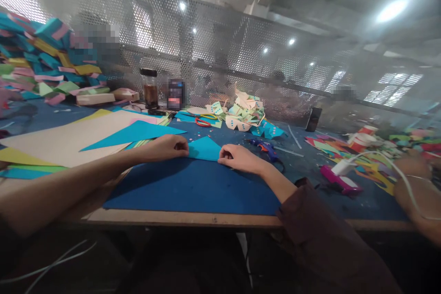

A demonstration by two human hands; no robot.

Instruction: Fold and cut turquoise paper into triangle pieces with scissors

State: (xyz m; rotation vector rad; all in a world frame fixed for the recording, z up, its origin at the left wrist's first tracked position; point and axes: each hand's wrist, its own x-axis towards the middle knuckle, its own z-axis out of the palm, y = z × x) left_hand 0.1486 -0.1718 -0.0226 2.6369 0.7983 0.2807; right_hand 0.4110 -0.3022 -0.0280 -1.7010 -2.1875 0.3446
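Note:
A folded piece of blue paper (205,149), roughly triangular with its peak pointing away from me, lies on the blue table mat (193,188). My left hand (168,148) pinches its left corner with curled fingers. At the right corner, my right hand (239,158) is closed on the same paper with thumb and fingertips. Just left of and behind my left hand, a larger blue sheet (138,133) rests on a stack of cream paper (79,133). Beyond the right hand lies a blue and orange glue gun (263,148).
Red-handled scissors (202,121) and a pile of cut paper shapes (244,110) lie at the back. A lidded drink bottle (150,89) stands left of them. A magenta power strip (341,181) sits at right, near another person's arm (415,188). Folded paper pieces (51,64) heap up far left.

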